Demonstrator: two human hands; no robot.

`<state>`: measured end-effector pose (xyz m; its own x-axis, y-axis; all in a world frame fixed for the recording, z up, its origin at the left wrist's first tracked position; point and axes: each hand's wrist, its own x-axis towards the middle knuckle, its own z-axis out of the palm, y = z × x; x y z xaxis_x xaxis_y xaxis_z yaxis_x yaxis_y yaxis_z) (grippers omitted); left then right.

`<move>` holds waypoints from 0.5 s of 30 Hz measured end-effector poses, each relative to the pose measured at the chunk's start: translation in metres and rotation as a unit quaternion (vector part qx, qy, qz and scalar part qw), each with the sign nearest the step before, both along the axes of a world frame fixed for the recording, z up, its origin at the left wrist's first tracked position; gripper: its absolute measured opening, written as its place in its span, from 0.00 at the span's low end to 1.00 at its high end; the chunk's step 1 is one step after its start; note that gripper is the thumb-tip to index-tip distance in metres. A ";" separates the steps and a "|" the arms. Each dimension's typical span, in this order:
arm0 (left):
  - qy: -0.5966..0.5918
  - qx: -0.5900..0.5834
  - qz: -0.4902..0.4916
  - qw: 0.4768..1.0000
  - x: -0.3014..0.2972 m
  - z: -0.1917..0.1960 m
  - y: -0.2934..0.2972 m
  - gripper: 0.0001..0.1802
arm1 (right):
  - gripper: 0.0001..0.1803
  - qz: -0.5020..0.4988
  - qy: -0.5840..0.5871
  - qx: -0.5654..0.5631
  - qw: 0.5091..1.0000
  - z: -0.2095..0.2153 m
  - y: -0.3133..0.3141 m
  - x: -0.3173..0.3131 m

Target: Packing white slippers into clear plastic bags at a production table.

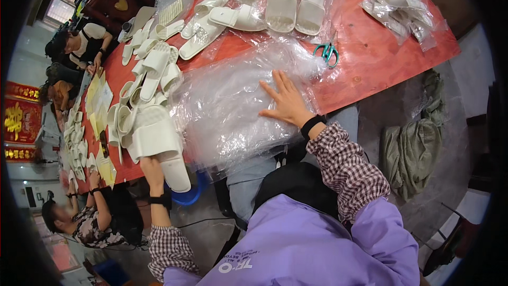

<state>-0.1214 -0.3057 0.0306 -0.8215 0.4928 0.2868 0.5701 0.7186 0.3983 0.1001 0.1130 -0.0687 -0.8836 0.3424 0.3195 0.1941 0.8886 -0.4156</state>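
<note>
My left hand (152, 168) grips a pair of white slippers (156, 140) from below, holding them over the near edge of the red table (365, 69). My right hand (286, 101) lies flat, fingers spread, on a heap of clear plastic bags (227, 111) at the table's near edge. Both wrists carry a black band, and the sleeves are checked. A purple garment covers my front at the bottom of the view.
Many more white slippers (159, 63) lie along the table, some bagged at the far side (296, 8). Teal scissors (328, 52) rest right of the bags. Other people (84, 47) sit at the left. A green cloth (413, 148) lies on the floor.
</note>
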 end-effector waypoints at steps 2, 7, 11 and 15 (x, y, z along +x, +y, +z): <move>0.004 0.120 0.028 0.992 0.024 0.026 0.007 0.16 | 0.48 -0.001 -0.002 0.014 1.000 0.000 0.001 0.000; -0.096 0.407 0.065 0.906 0.102 0.097 0.043 0.16 | 0.48 0.000 0.003 0.015 1.000 -0.002 0.001 -0.004; -0.043 0.314 -0.059 0.946 0.143 0.093 0.111 0.16 | 0.48 0.000 -0.003 0.034 0.999 0.000 0.004 0.000; -0.213 0.385 -0.127 0.889 0.176 0.093 0.214 0.13 | 0.48 -0.010 -0.010 0.024 1.000 -0.013 0.002 -0.003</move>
